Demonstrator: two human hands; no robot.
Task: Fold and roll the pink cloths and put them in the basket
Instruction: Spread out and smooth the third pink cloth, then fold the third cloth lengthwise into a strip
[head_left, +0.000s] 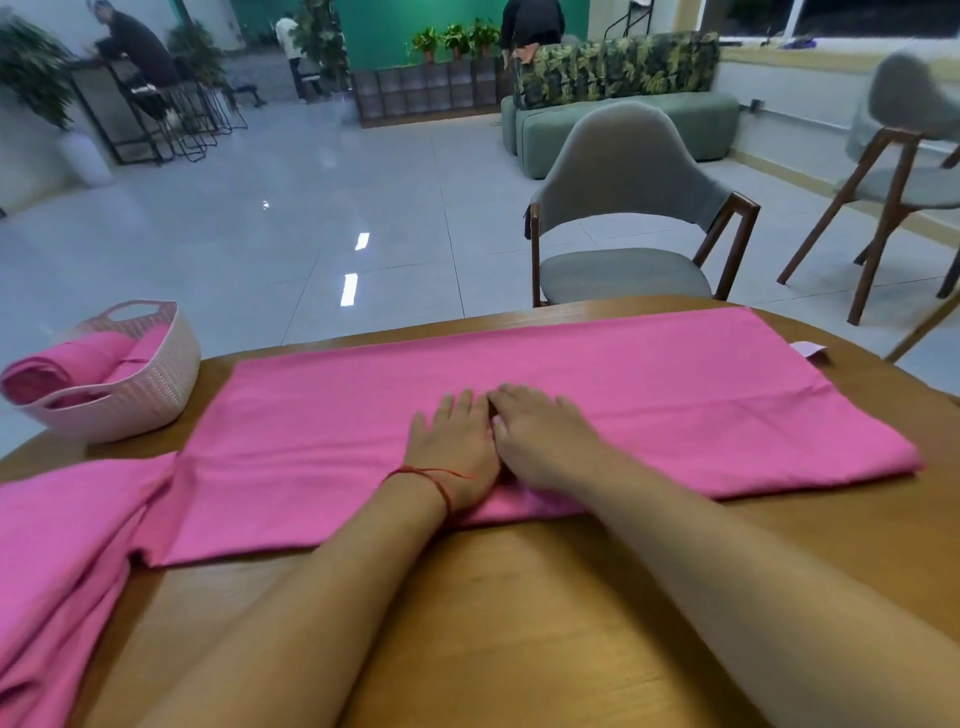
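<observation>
Both hands lay flat, fingers straight, side by side: left hand (453, 449) & right hand (540, 441) pressed on folded pink cloth (649, 379) mid-table (519, 597). Basket (156, 384) w/ rolled cloths (62, 364) stood far left, well apart.

A folded pink cloth (519, 384) lies flat beside a white basket (150, 384) holding rolled pink cloths (57, 364).

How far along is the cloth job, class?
Done: at least one rolled cloth sits in the basket. In hand: left hand and right hand press flat on a folded cloth on the table, not yet rolled. Left: rolling it, then the loose cloth beside it.
</observation>
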